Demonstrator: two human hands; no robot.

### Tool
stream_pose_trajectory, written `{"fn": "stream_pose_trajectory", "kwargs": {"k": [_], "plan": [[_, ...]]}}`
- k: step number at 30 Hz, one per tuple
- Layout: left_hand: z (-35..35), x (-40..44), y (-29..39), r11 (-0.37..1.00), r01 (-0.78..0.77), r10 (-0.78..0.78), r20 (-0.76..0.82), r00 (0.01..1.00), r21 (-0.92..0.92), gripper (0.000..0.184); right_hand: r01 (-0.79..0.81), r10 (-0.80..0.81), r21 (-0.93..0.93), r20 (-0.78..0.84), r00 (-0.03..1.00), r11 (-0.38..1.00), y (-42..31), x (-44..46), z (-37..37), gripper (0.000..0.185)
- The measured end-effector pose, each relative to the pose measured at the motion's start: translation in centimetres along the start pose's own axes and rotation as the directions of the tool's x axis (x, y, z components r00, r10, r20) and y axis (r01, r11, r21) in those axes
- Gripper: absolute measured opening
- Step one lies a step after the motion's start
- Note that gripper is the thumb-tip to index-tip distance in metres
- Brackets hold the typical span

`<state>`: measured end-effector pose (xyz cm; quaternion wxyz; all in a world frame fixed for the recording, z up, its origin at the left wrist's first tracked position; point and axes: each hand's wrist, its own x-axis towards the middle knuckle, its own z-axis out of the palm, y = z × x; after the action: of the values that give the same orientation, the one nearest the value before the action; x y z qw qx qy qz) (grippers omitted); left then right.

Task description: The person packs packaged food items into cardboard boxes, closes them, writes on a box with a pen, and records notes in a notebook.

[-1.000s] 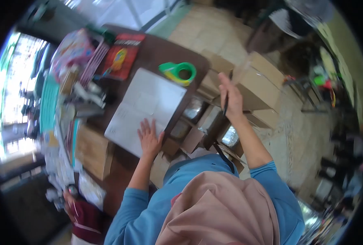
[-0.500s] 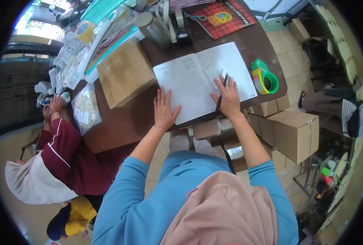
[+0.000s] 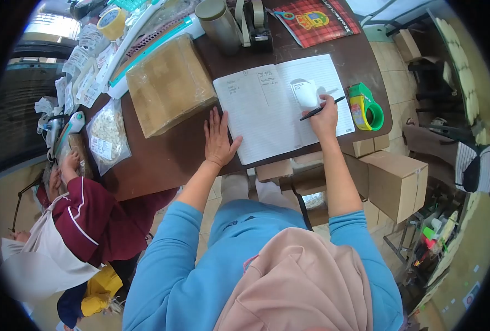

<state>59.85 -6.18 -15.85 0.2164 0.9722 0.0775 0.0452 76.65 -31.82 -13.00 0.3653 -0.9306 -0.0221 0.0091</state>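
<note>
Two pages of my notebook (image 3: 272, 127) lie face up between my hands, with some handwriting on the one nearer my left. My right hand (image 3: 325, 117) pinches a black pen (image 3: 313, 112) over the other page (whether its tip touches paper, I can't tell). My left hand (image 3: 219, 144) is spread, fingers on the table (image 3: 151, 174) beside the notebook's near-left edge, thumb overlapping the page. Just right of my right hand stands a green dispenser (image 3: 360, 92); well ahead of that hand lies a red book (image 3: 333, 33). Ahead and left of my left hand sits a taped box (image 3: 165, 83), a canister (image 3: 217, 25) beyond it. Farther left, a clear bag (image 3: 110, 129) lies near another person's hands (image 3: 69, 163). Below the table, right of my right hand, is a carton (image 3: 391, 179).
</note>
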Motion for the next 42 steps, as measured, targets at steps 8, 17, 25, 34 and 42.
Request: {"fn": "stream_pose_trajectory", "kwargs": {"k": [8, 17, 25, 34, 42], "plan": [[0.1, 0.1, 0.1, 1.0, -0.025, 0.025, -0.002, 1.0, 0.001, 0.086, -0.152, 0.169, 0.43, -0.002, 0.986, 0.89, 2.1, 0.2, -1.5, 0.065], [0.0, -0.2, -0.5, 0.998, -0.021, 0.023, 0.036, 0.999, -0.064, 0.09, -0.013, -0.061, 0.416, 0.165, 0.984, 0.909, -5.9, -7.5, 2.4, 0.062], [-0.9, -0.9, 1.9, 0.985, -0.021, -0.01, -0.18, 0.984, -0.17, 0.091, 0.358, -0.358, 0.014, 0.005, 0.934, 0.934, -2.7, -7.3, 0.9, 0.052], [0.2, 1.9, 11.8, 0.929, -0.354, 0.365, 0.102, 0.926, -0.109, 0.066, 0.468, -0.484, -0.358, 0.049, 0.873, 0.808, 3.3, -5.4, -1.4, 0.033], [3.1, 3.7, 14.3, 0.952, -0.301, 0.289, 0.151, 0.945, 0.064, 0.068, 0.445, -0.483, -0.33, -0.037, 0.875, 0.832, 3.3, -5.5, -1.9, 0.034]]}}
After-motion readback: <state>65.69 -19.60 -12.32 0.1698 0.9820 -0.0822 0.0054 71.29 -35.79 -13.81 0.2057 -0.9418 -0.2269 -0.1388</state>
